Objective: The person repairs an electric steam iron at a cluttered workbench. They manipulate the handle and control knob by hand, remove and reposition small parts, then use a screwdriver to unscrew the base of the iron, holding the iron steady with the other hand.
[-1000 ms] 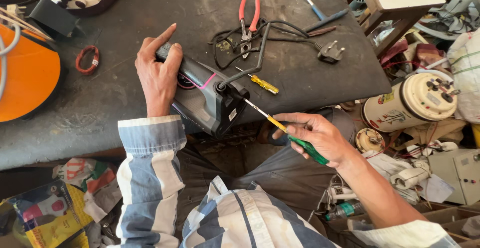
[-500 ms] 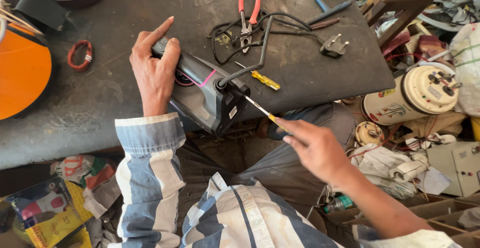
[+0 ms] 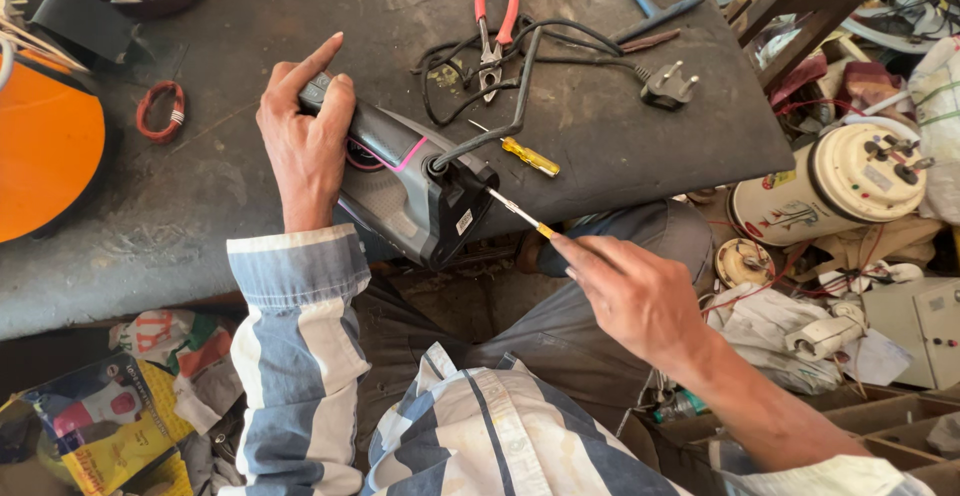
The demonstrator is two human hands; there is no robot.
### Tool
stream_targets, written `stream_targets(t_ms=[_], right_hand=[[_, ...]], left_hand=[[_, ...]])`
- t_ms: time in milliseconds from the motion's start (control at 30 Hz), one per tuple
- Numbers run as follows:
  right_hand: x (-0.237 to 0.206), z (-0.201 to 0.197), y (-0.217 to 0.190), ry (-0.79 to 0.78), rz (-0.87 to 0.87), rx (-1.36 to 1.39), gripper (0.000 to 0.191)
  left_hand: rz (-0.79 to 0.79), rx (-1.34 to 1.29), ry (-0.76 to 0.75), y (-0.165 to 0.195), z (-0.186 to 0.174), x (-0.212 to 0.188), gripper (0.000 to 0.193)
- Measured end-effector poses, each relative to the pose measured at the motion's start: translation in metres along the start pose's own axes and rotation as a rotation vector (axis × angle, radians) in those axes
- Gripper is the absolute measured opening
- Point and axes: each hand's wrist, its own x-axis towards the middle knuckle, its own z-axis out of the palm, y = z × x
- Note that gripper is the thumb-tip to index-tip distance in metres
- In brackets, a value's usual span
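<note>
Dark grey electric iron (image 3: 410, 181), centre of frame, lying tilted at bench (image 3: 200, 226) edge. Left hand (image 3: 305, 146) clamped over its upper end, steadying. Right hand (image 3: 635, 296), lower right, closed around screwdriver (image 3: 515, 211), tip at rear plate beside cord entry. Step judged: working rear screw; next calls for keeping the tip seated.
</note>
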Motion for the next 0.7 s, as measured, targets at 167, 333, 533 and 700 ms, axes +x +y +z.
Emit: stream_targets(t_ms=[167,333,533,700], right_hand=[[0.017,-0.001,0.027,-0.384,0.886,1.392,0.042],[0.019,0.0,0.028,-0.355,0.682,1.165,0.043],[0.006,-0.013,-0.011,0.01,-0.012,-0.089,0.039],[0.022,-0.012,0.005,-0.219,0.192,0.313,0.042]], left_hand=[[0.029,0.002,0.001,-0.002,0.0,0.001,0.041],[0.051,0.024,0.01,-0.003,0.0,0.002,0.04],[0.025,-0.007,-0.004,-0.003,-0.001,0.001,0.04],[0.072,0.054,0.0,-0.003,-0.003,0.003,0.039]])
